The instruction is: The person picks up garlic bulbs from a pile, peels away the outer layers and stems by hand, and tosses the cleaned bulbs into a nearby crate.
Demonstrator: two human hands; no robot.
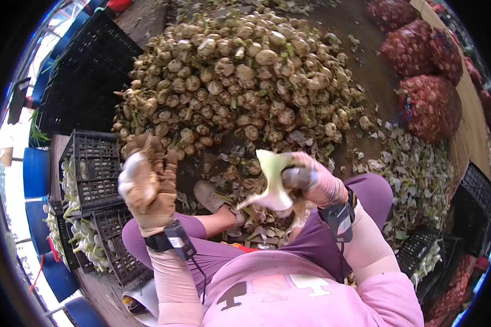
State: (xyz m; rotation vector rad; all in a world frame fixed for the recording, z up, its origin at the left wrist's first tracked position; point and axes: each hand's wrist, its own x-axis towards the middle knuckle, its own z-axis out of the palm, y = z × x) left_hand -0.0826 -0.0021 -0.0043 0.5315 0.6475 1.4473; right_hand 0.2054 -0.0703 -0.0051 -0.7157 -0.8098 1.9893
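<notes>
My left hand (159,188), in a dirt-stained tan glove, is raised at the left with its fingers curled around a whitish, brown-streaked bulb (135,173). It looks like a garlic bulb, though blur hides its detail. My right hand (310,180), gloved with grey-stained fingertips, is closed on a pale green and white strip of peel (274,180). The strip hangs toward the middle, smeared by motion. Beyond both hands lies a big heap of soil-covered bulbs (229,82) with short stems. Loose peelings (240,169) litter the ground between my legs.
Black plastic crates (98,169) at the left contain white bulbs with green stalks. A larger black crate (87,76) stands behind them. Red mesh sacks (428,106) full of bulbs sit at the upper right. More peelings (414,185) spread at the right, near another black crate (417,248).
</notes>
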